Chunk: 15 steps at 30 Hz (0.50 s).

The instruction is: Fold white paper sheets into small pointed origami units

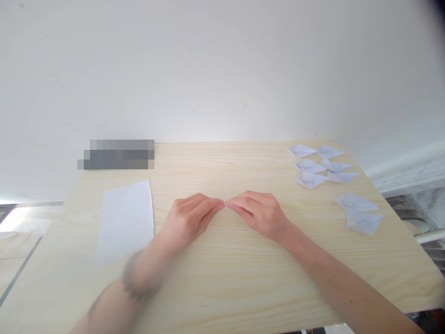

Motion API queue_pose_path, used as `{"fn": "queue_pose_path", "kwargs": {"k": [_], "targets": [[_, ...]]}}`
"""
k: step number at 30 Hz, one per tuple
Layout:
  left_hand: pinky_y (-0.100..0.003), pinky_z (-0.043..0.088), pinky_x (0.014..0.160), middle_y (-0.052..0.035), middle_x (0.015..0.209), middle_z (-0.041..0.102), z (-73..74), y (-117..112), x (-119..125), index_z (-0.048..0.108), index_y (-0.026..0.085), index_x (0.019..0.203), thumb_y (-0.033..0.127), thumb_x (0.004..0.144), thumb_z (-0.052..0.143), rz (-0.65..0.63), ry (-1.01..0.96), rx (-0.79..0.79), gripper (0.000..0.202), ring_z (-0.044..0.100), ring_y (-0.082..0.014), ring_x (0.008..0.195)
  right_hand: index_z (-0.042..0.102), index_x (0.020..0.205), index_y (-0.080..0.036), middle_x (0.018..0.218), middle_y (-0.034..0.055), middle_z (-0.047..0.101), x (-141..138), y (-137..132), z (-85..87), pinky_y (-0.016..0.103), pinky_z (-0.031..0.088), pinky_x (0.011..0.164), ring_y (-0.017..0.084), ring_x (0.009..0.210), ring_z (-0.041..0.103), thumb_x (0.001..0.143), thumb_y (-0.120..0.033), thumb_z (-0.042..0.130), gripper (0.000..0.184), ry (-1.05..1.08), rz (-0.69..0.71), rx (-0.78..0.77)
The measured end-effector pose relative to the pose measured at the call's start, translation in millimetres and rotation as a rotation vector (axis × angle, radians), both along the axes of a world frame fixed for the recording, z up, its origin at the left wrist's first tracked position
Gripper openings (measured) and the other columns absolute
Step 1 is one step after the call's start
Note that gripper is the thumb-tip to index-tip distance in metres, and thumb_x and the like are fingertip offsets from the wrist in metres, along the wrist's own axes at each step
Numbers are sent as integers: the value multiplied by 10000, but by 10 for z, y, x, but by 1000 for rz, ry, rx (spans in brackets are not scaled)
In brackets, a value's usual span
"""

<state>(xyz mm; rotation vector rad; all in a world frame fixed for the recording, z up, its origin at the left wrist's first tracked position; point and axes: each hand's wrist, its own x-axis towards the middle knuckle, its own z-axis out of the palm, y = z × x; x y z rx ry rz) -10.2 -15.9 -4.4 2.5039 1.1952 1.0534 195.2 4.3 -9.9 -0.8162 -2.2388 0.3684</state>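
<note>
My left hand (194,215) and my right hand (257,213) meet fingertip to fingertip above the middle of the table. Each is closed in a pinch, thumb against fingers. Between the tips only a tiny pale sliver (225,204) shows; the fingers hide the rest, so its kind cannot be made out. Left of my left hand lies a flat white sheet of paper (127,218), its lower part blurred near my wrist. To the right of my right hand are several folded white paper pieces with pointed ends, such as one nearer piece (364,222).
The light wooden table (215,278) meets a white wall (222,69) at its far edge. A pixelated dark object (116,155) stands at the back left. More folded paper pieces (309,180) lie in rows at the back right. A dark beaded bracelet (141,278) circles my left wrist.
</note>
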Motion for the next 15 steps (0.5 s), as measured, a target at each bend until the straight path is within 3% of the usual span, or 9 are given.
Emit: {"fn": "queue_pose_path", "kwargs": {"k": [4,9,15], "targets": [[-215,453,571,-3,713,669,-46,33,-9,629,175,906,224,866,530,77,62,-53,117,596,-99,587,668,974,-227,899,-6,725,48,24,-31,232,544,693,125,768,675,883,-215,506,186,21,-42,-122],[-231,504,677,-34,857,690,-69,44,-74,580,169,1104,108,886,397,-29,58,-184,292,648,-125,755,666,1029,-250,988,-15,711,114,60,-38,263,556,759,148,862,679,882,-193,493,234,28,-32,-233],[-219,508,644,17,799,713,-43,35,-96,635,215,959,263,873,503,160,-1,-222,164,653,-121,651,662,1033,-272,933,-24,720,175,112,-11,247,551,697,136,773,680,877,-218,496,234,15,-37,-276]]}}
